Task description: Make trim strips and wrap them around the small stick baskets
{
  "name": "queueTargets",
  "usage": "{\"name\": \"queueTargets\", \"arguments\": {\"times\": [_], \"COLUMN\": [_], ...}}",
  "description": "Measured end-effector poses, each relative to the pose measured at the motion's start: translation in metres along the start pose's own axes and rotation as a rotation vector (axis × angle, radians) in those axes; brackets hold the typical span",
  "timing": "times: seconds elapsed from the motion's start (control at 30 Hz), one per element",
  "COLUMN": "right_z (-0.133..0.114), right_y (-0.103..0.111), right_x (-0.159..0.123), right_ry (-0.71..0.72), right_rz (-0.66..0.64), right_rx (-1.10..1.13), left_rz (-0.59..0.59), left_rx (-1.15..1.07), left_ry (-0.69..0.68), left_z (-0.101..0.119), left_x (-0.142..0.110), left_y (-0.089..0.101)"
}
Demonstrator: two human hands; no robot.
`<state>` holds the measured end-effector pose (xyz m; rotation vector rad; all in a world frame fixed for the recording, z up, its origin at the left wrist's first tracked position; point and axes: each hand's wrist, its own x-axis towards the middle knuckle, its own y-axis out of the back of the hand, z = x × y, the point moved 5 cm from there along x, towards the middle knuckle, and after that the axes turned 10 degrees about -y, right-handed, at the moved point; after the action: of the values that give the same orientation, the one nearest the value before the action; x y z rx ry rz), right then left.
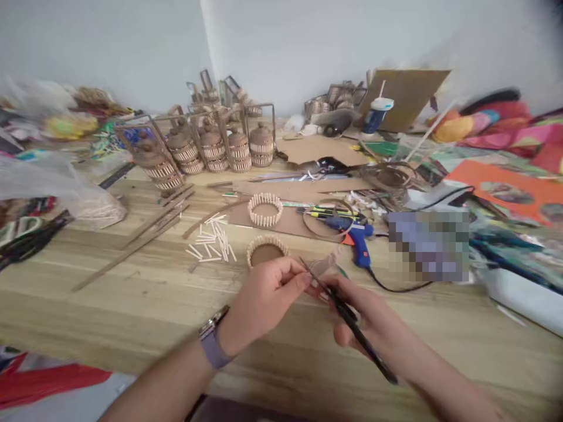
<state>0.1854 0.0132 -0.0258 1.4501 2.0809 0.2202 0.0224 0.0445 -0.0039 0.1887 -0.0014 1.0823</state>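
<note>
My left hand [266, 299] is closed in a pinch near the table's front middle. What lies between its fingertips is too small and blurred to name. Close against those fingertips, my right hand [367, 310] grips a long black tool [352, 321] with a thin pointed tip; its kind is unclear. Just beyond my left hand lies a round base ringed with short wooden sticks [267, 240], partly hidden by the hand. A second stick ring [264, 210] stands behind it. Loose pale sticks [215, 240] are scattered to the left.
A blue glue gun [361, 243] with a black cord lies right of the rings, beside a brown hoop [329, 220]. Lidded stick baskets with tall handles [214, 146] stand at back left. Brown strips [136, 246] lie left; a lidded cup [377, 114] stands behind.
</note>
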Motion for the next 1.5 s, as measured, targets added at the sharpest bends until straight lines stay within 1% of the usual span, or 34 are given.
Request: {"name": "queueTargets", "arguments": {"times": [0.13, 0.23, 0.33, 0.4, 0.5, 0.57, 0.63, 0.73, 0.8, 0.87, 0.93, 1.03, 1.07, 1.13, 1.2, 1.27, 1.3, 1.37, 1.43, 1.5], "right_z": [-0.002, 0.003, 0.011, 0.016, 0.017, 0.016, 0.016, 0.022, 0.026, 0.027, 0.027, 0.022, 0.02, 0.015, 0.006, -0.006, -0.012, -0.021, -0.027, -0.027], "right_y": [0.0, -0.001, 0.0, 0.006, 0.018, 0.021, 0.015, 0.003, 0.004, 0.014, 0.027, 0.044, 0.049, 0.05, 0.045, 0.036, 0.031, 0.02, 0.01, 0.006], "right_x": [0.0, 0.002, 0.002, 0.002, -0.002, -0.005, -0.005, 0.001, 0.006, 0.01, 0.012, 0.008, 0.007, 0.005, 0.006, 0.008, 0.01, 0.015, 0.022, 0.027], "right_ry": [0.018, 0.038, 0.062, 0.069, 0.1, 0.166, 0.245, 0.311, 0.29, 0.239, 0.193, 0.165, 0.156, 0.144, 0.166, 0.207, 0.215, 0.2, 0.164, 0.129], "right_rz": [-0.016, 0.003, 0.051, 0.127, 0.345, 0.461, 0.485, 0.433, 0.458, 0.538, 0.599, 0.612, 0.602, 0.509, 0.371, 0.274, 0.252, 0.227, 0.226, 0.262], "right_rx": [-0.01, -0.004, -0.006, -0.046, -0.23, -0.41, -0.59, -0.806, -0.873, -0.865, -0.793, -0.578, -0.487, -0.295, -0.081, 0.144, 0.25, 0.41, 0.497, 0.554], "left_rz": [-0.016, -0.02, -0.042, -0.048, -0.074, -0.095, -0.08, -0.074, -0.094, -0.088, -0.038, 0.055, 0.071, 0.077, 0.066, 0.075, 0.08, 0.13, 0.166, 0.195], "left_rx": [-0.024, -0.04, -0.038, 0.017, 0.207, 0.417, 0.675, 0.96, 1.045, 1.069, 1.041, 0.897, 0.822, 0.661, 0.504, 0.356, 0.257, 0.103, 0.012, -0.068], "left_ry": [-0.004, 0.001, 0.009, 0.017, 0.019, -0.012, -0.059, -0.067, -0.06, -0.077, -0.117, -0.167, -0.176, -0.188, -0.205, -0.176, -0.156, -0.138, -0.117, -0.101], "left_z": [0.0, -0.001, -0.003, -0.001, 0.007, 0.015, 0.021, 0.018, 0.01, 0.004, 0.006, 0.019, 0.025, 0.037, 0.046, 0.048, 0.047, 0.043, 0.038, 0.034], "left_x": [0.002, 0.002, 0.003, 0.002, -0.004, -0.011, -0.019, -0.027, -0.028, -0.027, -0.026, -0.025, -0.024, -0.018, -0.004, 0.016, 0.028, 0.051, 0.071, 0.084], "left_y": [-0.003, -0.005, -0.008, -0.007, -0.004, 0.002, 0.011, 0.022, 0.026, 0.028, 0.031, 0.036, 0.037, 0.038, 0.037, 0.035, 0.032, 0.027, 0.02, 0.013]}}
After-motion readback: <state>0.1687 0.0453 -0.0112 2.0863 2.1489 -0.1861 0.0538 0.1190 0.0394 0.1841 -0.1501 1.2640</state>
